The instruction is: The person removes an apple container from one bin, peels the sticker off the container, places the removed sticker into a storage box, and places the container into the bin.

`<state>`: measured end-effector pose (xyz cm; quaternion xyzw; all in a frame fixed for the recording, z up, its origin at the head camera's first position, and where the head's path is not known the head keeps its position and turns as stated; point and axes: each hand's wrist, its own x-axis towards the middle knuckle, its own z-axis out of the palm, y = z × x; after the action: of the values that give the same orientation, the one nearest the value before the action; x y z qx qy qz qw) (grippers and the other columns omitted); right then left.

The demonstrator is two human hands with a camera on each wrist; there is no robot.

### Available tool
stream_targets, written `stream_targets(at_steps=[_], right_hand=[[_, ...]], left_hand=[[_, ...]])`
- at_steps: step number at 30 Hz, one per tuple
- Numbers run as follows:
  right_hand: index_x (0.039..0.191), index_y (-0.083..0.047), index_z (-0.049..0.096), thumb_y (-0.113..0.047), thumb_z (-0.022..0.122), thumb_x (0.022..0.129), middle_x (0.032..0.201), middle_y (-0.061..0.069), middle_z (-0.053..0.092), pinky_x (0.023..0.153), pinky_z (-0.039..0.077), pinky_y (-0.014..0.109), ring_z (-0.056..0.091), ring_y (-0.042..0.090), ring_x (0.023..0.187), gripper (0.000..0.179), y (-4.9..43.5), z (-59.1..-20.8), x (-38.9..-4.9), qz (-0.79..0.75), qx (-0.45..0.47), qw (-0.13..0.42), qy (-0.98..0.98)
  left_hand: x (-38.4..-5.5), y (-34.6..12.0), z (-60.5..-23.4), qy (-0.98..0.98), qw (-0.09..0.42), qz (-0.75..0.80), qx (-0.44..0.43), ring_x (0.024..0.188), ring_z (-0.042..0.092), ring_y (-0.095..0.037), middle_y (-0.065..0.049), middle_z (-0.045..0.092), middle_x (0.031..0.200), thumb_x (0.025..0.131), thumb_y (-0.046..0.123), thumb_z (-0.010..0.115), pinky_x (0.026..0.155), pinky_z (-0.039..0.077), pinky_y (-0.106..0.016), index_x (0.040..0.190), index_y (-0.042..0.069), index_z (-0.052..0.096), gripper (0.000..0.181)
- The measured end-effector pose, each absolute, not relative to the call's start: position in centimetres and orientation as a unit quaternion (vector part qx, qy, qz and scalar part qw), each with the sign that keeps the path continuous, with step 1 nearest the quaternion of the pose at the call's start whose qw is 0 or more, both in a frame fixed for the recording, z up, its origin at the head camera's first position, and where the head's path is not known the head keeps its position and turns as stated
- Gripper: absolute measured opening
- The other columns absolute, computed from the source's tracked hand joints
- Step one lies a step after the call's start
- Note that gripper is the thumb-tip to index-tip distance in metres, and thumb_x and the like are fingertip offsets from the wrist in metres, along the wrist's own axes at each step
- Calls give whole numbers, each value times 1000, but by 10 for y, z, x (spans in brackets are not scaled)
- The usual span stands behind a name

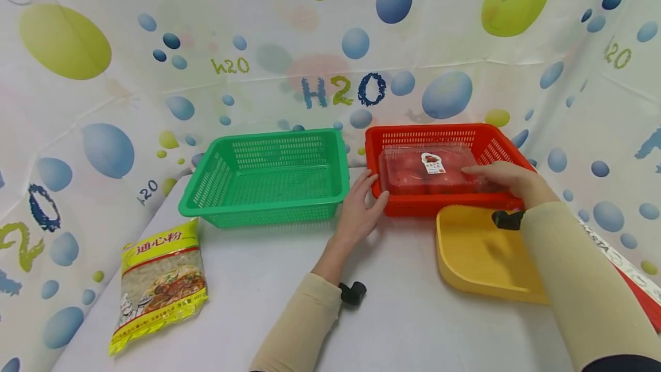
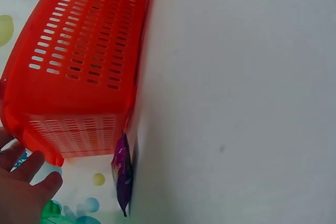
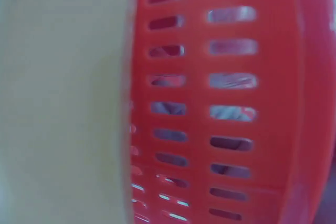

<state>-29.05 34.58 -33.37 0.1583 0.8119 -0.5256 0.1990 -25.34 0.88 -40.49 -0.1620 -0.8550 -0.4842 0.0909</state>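
Note:
A clear plastic box of round red produce [image 1: 408, 174], with a white label, lies inside the red basket [image 1: 428, 205]. My right hand [image 1: 508, 179] reaches over that basket's right side, one fingertip on the lid. Its other fingers are hidden, so a grip cannot be made out. Through the slots of the red basket [image 3: 268, 129], the right wrist view shows only fragments. By the left rim is my left hand [image 1: 358, 208], its fingers loosely spread and holding nothing. In the left wrist view, the left hand [image 2: 18, 182] is beside a corner of the red basket [image 2: 79, 93].
Left of the hands stands a green basket [image 1: 279, 214]. A yellow pasta bag [image 1: 162, 283] lies at the table's left. In front of the red basket is a yellow tray [image 1: 490, 251]. The left wrist view shows a purple packet [image 2: 123, 174] beside the red basket.

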Motion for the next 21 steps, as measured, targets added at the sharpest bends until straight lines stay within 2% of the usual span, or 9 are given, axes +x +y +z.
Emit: stream_targets(at_steps=[3, 8, 21], right_hand=[[155, -19, 10, -52, 81, 81, 143, 9, 39, 92, 54, 45, 55, 30, 117, 108, 344, -331, -291, -597, 179, 202, 755], [154, -30, 8, -44, 83, 83, 141, 2, 39, 96, 52, 46, 46, 29, 127, 104, 340, -325, -294, -665, 193, 202, 693], [154, -35, 12, -41, 80, 87, 129, -4, 41, 92, 54, 41, 46, 25, 119, 96, 343, -318, -288, -698, 200, 152, 670]], left_hand=[[-253, 10, -407, -844, 97, -500, -166, 146, 32, -19, 2, 35, 160, 99, 37, 61, 106, 44, -43, 151, 10, 48, 60], [-253, 10, -409, -830, 105, -520, -170, 146, 32, -18, 1, 36, 160, 99, 34, 62, 105, 44, -42, 149, 9, 49, 58], [-253, 16, -412, -835, 109, -514, -163, 146, 32, -19, 1, 34, 161, 99, 32, 62, 105, 45, -43, 150, 10, 47, 58]])
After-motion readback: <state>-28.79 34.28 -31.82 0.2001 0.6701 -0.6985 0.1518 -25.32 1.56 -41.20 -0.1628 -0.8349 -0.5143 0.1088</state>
